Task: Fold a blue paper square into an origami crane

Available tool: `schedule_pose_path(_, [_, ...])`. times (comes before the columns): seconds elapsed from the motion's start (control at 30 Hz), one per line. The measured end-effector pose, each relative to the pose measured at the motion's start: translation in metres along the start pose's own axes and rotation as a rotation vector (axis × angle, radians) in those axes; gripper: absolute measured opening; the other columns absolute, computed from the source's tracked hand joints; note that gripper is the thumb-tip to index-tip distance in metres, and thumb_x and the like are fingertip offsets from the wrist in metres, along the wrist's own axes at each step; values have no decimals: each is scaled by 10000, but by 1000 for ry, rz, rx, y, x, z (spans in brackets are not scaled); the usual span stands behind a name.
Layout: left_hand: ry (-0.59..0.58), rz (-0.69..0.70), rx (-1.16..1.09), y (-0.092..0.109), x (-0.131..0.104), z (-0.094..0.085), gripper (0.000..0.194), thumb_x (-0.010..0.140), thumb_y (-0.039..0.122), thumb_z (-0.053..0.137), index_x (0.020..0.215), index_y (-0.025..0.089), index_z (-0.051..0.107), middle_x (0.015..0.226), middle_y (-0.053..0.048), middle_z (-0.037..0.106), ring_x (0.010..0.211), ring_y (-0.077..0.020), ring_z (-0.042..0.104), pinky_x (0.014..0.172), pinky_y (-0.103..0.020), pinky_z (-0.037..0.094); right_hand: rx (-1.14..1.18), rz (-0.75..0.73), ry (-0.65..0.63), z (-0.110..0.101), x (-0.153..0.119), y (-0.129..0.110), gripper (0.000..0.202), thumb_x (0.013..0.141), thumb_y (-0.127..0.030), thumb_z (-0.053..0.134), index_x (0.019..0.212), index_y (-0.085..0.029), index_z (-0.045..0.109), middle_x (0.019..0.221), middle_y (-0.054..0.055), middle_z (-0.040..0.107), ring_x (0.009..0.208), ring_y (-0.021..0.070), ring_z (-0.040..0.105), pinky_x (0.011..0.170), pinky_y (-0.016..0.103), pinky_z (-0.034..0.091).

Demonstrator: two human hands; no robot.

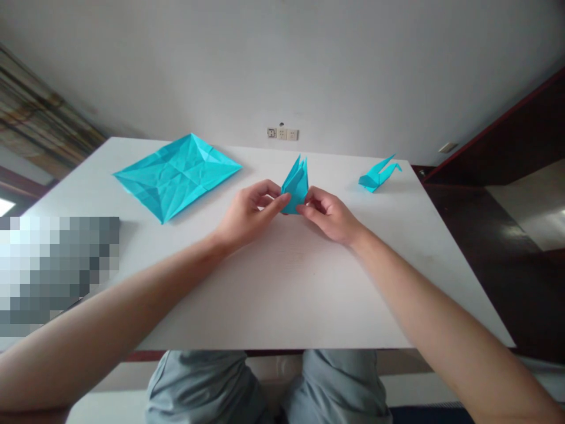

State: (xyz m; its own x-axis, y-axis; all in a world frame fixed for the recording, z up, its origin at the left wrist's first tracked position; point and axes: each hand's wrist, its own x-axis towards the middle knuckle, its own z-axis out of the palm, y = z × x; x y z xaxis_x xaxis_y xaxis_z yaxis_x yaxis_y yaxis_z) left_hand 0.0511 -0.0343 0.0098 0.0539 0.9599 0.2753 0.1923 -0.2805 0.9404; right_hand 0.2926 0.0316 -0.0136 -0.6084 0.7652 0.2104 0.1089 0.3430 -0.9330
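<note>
Between my two hands, a piece of folded blue origami paper is held above the middle of the table, its pointed flaps facing away from me. My left hand pinches its left edge, thumb on the near face. On the opposite side, my right hand grips the lower right edge between thumb and fingers. A finished blue paper crane stands apart, to the right of my right hand. To the left lies an unfolded, creased sheet of blue paper.
The white table ends at a wall with sockets at the back. A pixelated object occupies the left side, beside my left forearm. My legs are under the near edge. Dark furniture stands at the right.
</note>
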Motion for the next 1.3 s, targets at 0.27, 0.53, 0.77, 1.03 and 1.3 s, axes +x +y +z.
schedule_pose_path(0.27, [15,15,-47,-8,2,0,640,984,846,956,983,233,771,914,-55,859,785,-201,769,730,-340,608,-43,12,-140,-1,-2,-5,394,1065,-546,849,921,-280,596,798,-53,530,737,173,454,697,352,350])
schedule_pose_path(0.53, [-12,-17,-126,-9,2,0,645,1003,806,961,1190,219,770,1001,-65,868,872,-214,842,798,-344,680,9,10,-66,-3,-2,1,429,1081,-610,842,943,-289,593,781,-54,508,765,189,450,722,349,354])
schedule_pose_path(0.77, [-32,-112,-141,-5,-4,2,584,957,521,1058,1194,252,597,1178,-24,832,814,-175,892,679,-254,681,54,13,1,-1,-2,-3,514,1079,-731,853,984,-297,594,799,-56,497,761,189,432,705,351,358])
schedule_pose_path(1.03, [-21,-93,-193,-11,0,4,533,995,539,1024,1169,245,614,968,24,799,803,-180,880,766,-300,724,212,17,-26,1,-1,-8,334,1079,-567,819,1074,-289,633,865,-47,606,752,184,496,720,351,411])
schedule_pose_path(1.3, [-17,-75,-184,-16,0,3,578,1001,447,1007,1141,289,470,992,37,837,721,-140,834,670,-239,606,74,-28,-38,1,-3,4,542,1053,-798,891,1132,-306,676,948,-14,635,806,201,528,713,357,436])
